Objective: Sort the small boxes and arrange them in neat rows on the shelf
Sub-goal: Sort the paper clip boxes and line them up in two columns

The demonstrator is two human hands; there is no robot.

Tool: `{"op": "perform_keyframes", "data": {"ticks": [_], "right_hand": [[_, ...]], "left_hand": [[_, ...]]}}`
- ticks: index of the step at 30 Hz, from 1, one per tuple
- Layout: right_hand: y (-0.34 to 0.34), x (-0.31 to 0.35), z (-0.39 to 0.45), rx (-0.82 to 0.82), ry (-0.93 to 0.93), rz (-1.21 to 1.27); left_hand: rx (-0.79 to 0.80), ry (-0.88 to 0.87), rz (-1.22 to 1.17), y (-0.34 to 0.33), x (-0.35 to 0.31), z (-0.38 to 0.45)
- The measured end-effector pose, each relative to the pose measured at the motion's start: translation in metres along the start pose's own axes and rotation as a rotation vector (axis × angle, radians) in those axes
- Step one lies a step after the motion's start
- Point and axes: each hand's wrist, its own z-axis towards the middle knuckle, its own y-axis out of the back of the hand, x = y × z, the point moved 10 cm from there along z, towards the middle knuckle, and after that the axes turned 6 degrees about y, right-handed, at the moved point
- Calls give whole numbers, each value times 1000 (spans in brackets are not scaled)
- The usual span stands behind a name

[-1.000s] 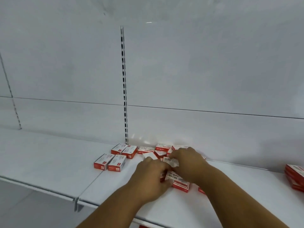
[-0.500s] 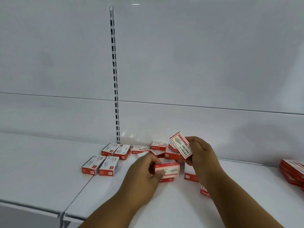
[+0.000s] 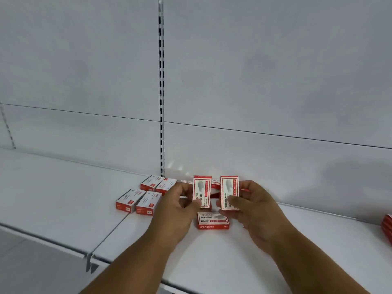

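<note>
Holding one small box each, the left hand [image 3: 176, 205] and right hand [image 3: 252, 206] have lifted both upright from the pile at 12 o'clock, ready for placing in rows.

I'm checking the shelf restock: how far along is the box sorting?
Early. Done: four boxes sit in two neat pairs at the left. In hand: the left hand and right hand each hold one box upright. Left: a loose box in front, a jumble behind, and a stack far right.
</note>
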Motion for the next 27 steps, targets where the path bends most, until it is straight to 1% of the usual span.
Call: {"op": "perform_keyframes", "data": {"ticks": [4,8,11,13,15,17,19,21,23,25,27], "right_hand": [[5,5,-3,-66,38,-156],[11,21,-8,-153,60,-289],[21,44,-18,-226,132,-283],[35,58,-34,-302,157,-288],[57,68,-53,-386,168,-303],[84,75,-78,-477,189,-275],[113,79,-106,-557,210,-171],[145,81,-136,-633,213,-72],[183,85,-167,-754,214,-21],[224,92,-197,-915,206,-45],[258,102,-217,-1020,205,-89]], "left_hand": [[1,0,-17,1,0,-2],[67,24,-73,-9,-4,-5],[126,14,-136,-24,-20,-7],[198,-7,-154,-42,-37,-10],[285,-15,-169,-67,-52,-15],[408,-9,-178,-100,-63,-27],[524,-8,-186,-136,-68,-44],[604,10,-187,-168,-68,-68],[697,25,-181,-201,-69,-94],[758,25,-156,-233,-73,-114],[773,-1,-115,-265,-79,-122]]}}
